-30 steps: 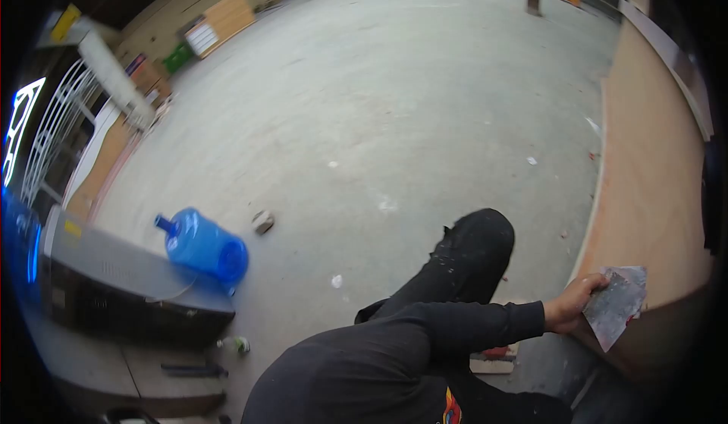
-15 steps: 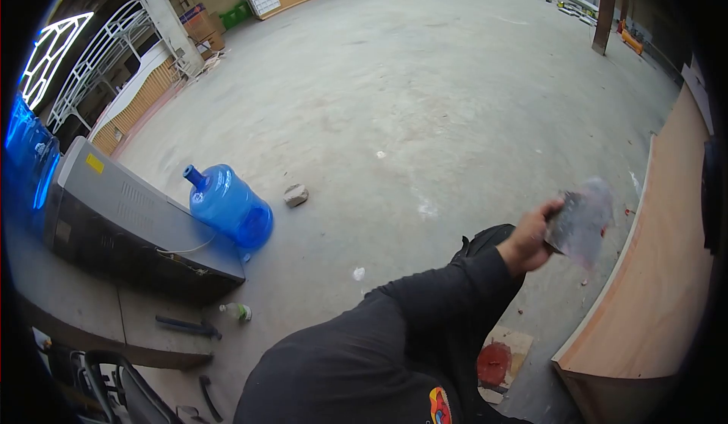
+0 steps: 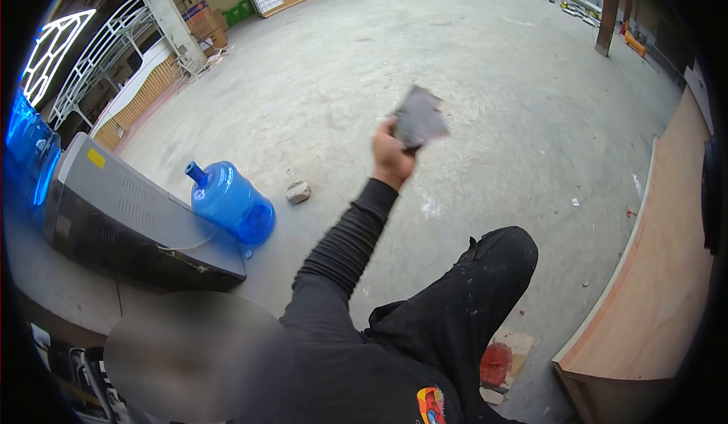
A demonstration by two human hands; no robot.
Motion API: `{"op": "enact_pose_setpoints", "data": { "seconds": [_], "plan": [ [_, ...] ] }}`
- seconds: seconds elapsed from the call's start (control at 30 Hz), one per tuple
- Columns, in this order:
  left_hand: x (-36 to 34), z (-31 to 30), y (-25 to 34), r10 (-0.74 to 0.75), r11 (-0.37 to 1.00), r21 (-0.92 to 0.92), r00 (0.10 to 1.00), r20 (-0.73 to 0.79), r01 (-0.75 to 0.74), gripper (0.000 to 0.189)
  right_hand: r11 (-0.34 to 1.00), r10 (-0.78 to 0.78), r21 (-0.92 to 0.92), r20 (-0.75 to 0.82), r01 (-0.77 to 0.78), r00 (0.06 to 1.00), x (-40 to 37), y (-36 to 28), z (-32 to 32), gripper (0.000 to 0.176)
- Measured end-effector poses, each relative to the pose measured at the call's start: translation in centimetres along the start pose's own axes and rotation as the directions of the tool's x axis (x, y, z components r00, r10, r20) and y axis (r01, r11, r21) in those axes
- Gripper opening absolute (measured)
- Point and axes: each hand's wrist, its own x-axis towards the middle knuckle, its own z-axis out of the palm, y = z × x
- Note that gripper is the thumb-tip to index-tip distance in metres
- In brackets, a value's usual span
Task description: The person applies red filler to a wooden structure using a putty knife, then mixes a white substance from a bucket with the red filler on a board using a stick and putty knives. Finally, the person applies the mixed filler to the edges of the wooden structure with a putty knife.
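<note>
My left hand [image 3: 393, 155], in a black sleeve, is raised over the concrete floor in the middle of the view. It is closed around the lower left edge of a flat grey rectangular plate [image 3: 423, 118]. The plate is tilted and slightly motion-blurred, with faint reddish marks along its edge; its exact kind cannot be made out. My bent knee [image 3: 516, 246] in dark, speckled trousers lies below and to the right. My right hand is out of view.
A blue water jug [image 3: 233, 202] stands beside a grey dispenser [image 3: 136, 212] at left. A stone [image 3: 298, 192] lies near the jug. At right is a curved wooden panel [image 3: 637, 272]. A board with red paint [image 3: 497, 363] lies by my leg. A blurred patch covers the lower left.
My left hand has swung from the right, near the wooden panel, up and left to mid-floor, still holding the grey plate. A small white piece now shows on the floor at right.
</note>
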Motion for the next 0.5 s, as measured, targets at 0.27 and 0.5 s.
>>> {"op": "enact_pose_setpoints", "data": {
  "seconds": [0.27,0.5],
  "plan": [
    [10.1,-12.1,23.1,0.67,0.743,0.274,0.676,-0.307,-0.611,0.044,0.999,0.034,-0.012,-0.011,-0.034,0.999,-0.8,0.7,-0.6,0.033],
    [5.6,-15.2,36.9,0.781,0.568,0.398,0.319,-0.537,-0.72,0.043,0.998,0.053,-0.029,-0.025,-0.054,0.998,-2.2,1.9,-1.7,0.034]
  ]
}}
